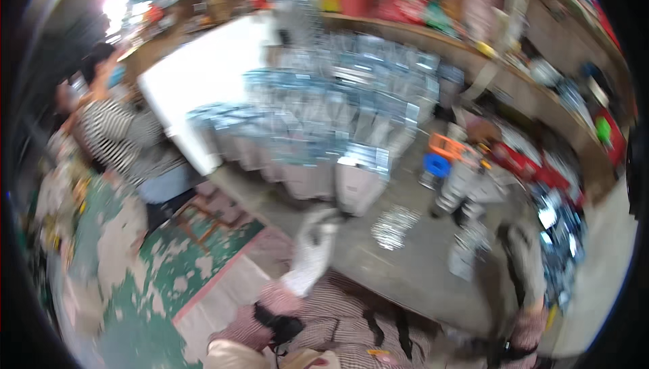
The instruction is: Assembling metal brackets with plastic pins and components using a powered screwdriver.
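Motion smears the whole picture. My left hand (324, 220), in a white and dark glove, reaches to the near edge of a pale block-shaped piece with a shiny top (359, 183). Whether it grips or only touches that piece I cannot tell. Behind it stand rows of similar pale pieces with bluish, glossy tops (297, 149). My right hand (517, 257), also gloved, is over the right part of the grey table (412, 281), beside a heap of shiny dark pieces (561, 247). Its fingers are too blurred to read.
A pile of small silvery parts (395, 227) lies mid-table. Right of it are a blue ring-shaped thing (436, 165), an orange holder (447, 146) and clear pieces (466, 251). A loaded shelf (534, 102) runs behind. Someone in a striped top (111, 132) sits left, near a wooden stool (199, 224).
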The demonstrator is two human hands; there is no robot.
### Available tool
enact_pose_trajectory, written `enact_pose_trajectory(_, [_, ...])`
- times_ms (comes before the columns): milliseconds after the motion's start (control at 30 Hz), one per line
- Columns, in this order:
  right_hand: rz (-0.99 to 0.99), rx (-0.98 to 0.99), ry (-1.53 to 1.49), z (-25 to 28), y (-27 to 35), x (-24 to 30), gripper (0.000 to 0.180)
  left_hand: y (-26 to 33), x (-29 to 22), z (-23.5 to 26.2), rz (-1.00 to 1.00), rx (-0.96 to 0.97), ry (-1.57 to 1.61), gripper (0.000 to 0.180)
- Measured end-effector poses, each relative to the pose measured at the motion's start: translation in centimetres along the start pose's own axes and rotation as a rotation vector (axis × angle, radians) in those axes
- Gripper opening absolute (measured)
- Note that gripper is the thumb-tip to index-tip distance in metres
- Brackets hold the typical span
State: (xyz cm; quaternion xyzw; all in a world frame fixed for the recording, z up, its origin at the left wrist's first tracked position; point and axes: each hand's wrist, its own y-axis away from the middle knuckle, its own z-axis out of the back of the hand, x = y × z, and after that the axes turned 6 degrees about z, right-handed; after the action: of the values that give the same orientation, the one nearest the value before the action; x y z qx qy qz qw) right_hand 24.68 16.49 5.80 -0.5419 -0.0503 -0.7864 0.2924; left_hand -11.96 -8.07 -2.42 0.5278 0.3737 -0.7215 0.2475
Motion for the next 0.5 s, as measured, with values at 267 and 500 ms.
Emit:
enact_pose_trajectory(267, [-0.096,-0.031,1.229,12.9,-1.9,-16.5,0.051,-2.0,-11.1,-13.0,-0.663,0.471,-0.355,0.030])
enact_pose_trajectory(500, [-0.190,-0.084,1.160,9.3,-2.3,-10.1,0.043,-13.0,-8.8,-26.1,-0.364,0.457,-0.924,0.050])
